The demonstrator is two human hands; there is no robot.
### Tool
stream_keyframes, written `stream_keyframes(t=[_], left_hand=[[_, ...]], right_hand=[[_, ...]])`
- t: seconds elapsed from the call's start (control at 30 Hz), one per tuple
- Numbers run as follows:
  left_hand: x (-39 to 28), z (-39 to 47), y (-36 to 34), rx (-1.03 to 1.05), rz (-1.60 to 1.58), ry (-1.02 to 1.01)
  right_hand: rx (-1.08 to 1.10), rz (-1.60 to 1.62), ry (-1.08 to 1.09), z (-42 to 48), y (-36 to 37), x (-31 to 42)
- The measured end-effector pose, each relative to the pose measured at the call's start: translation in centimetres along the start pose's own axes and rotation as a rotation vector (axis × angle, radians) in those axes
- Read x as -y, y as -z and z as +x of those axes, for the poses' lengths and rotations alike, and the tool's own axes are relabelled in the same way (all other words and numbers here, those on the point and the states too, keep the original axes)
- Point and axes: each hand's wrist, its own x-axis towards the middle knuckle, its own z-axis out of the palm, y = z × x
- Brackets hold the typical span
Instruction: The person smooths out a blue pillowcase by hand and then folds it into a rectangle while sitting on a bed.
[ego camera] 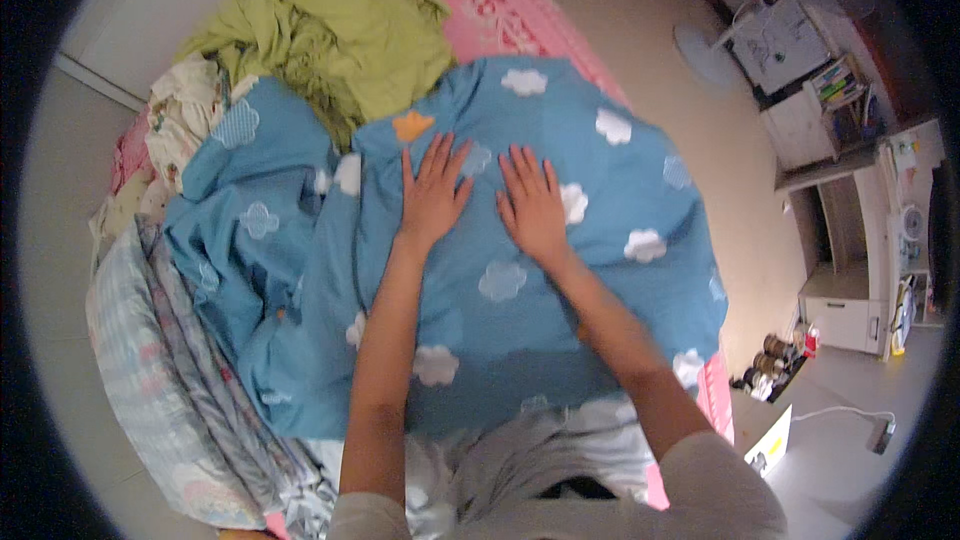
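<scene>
A blue quilt (592, 292) printed with white clouds lies bunched across the bed before me. My left hand (433, 195) rests palm down on it, fingers spread, just below an orange printed star. To its right, my right hand (534, 202) also lies flat on the fabric, beside a white cloud print. Neither hand grips anything. The quilt's left part is crumpled into deep folds, while the part under my hands is smoother. Grey-white bedding (555, 442) shows beneath its near edge.
A crumpled yellow-green cloth (360, 30) lies beyond the quilt on a pink patterned bed cover (510, 15). Folded bedding (150, 382) and a cream printed cloth (184, 109) line the left side. Beyond the floor at right stand a fan (705, 56), a desk (780, 45) and white cabinets (840, 322).
</scene>
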Motion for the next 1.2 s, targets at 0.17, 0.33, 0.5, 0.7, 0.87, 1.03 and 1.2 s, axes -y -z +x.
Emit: stream_keyframes(t=[0.17, 0.33, 0.5, 0.7, 0.87, 1.03, 1.2], left_hand=[[-0.1, 0.1, 0.0, 0.061, -0.016, 0.023], [0.0, 0.0, -0.8, 0.080, -0.003, 0.003], [0.5, 0.3, -0.4, 0.098, 0.009, 0.006], [-1.0, 1.0, 0.3, 0.002, 0.115, 0.014], [-1.5, 4.1, 0.1, -0.028, 0.215, -0.027], [1.5, 5.7, -1.2, -0.155, 0.117, 0.035], [2.8, 4.1, -1.5, -0.238, 0.187, 0.198]], right_hand=[[-0.020, 0.017, 0.002, -0.5, 0.1, -0.1], [-0.034, -0.005, 0.013, -0.3, -0.4, -0.1], [-0.008, 0.034, -0.008, 0.0, -0.1, -0.1], [-0.061, 0.315, -0.161, 1.7, 0.4, 0.7], [-0.015, 0.023, 0.042, 6.9, 0.2, -0.5], [0.193, -0.065, -0.083, 8.4, -2.9, -5.2], [0.288, -0.235, -0.211, 8.3, -2.6, -6.5]])
